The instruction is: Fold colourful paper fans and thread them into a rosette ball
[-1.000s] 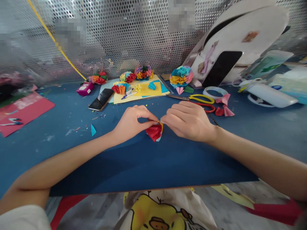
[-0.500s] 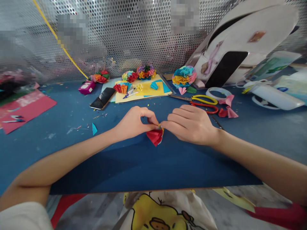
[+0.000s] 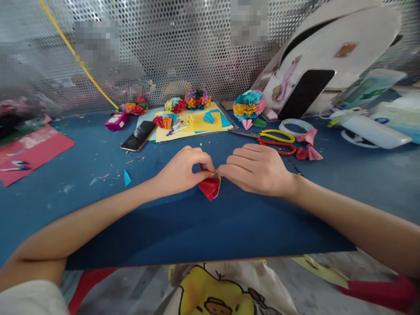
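- Two hands meet over the middle of the blue desk, fingertips pinched together on one small thing.
- Left hand grips the top of a red fan, a pleated piece of paper, with thumb and forefinger.
- Right hand pinches the same top edge from the other side, where a bit of yellow shows; its fingers touch those of the left.
- Red fan hangs below the fingertips, folds spreading downward, just above or on the desk; which, I cannot tell.
- Behind the right hand lie scissors with yellow and red handles, beside a tape roll and pink scraps.
- Farther back, a yellow sheet carries folded bits, with paper flowers near the mesh wall.
- A phone lies left of the sheet; a small blue scrap sits near the left forearm.
- Red paper lies at the far left edge.
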`<state>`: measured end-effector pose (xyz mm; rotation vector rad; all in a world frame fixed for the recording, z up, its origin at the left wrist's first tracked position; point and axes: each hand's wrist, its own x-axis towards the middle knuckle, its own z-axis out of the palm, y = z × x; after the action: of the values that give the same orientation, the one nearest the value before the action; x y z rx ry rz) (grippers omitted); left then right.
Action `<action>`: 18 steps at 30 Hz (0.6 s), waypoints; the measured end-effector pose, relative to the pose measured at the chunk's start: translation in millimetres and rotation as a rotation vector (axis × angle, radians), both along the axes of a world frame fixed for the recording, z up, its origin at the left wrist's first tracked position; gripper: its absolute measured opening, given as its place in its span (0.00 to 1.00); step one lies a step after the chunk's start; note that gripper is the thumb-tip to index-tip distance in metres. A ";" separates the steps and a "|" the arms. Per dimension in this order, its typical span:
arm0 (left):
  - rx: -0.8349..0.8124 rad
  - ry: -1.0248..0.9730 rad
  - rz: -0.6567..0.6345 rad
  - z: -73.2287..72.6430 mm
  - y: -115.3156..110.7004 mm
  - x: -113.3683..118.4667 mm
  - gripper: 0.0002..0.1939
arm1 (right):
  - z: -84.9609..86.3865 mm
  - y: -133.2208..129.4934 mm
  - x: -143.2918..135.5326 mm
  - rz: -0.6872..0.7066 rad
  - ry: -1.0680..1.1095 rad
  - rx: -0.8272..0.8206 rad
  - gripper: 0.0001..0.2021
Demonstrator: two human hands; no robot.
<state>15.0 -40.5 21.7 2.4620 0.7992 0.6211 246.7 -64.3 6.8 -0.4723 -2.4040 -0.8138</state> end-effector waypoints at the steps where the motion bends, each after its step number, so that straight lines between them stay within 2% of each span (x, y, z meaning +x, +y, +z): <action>1: 0.014 0.017 -0.005 0.7 -0.3 0.1 0.07 | -0.5 0.5 0.4 -0.001 0.001 -0.007 0.11; 5: 0.025 0.050 -0.006 1.7 -0.8 0.4 0.07 | -1.3 1.9 2.0 -0.021 -0.004 -0.018 0.11; 9: 0.000 -0.001 -0.013 -0.1 0.5 0.1 0.08 | -1.5 1.9 2.6 -0.021 -0.003 -0.016 0.11; 18: -0.185 -0.097 -0.022 0.6 4.1 -1.3 0.06 | 1.6 2.6 5.3 -0.011 0.012 -0.021 0.09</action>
<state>13.8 -36.4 22.4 2.2530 0.7554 0.6241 252.0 -61.7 8.5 -0.4976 -2.4026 -0.7890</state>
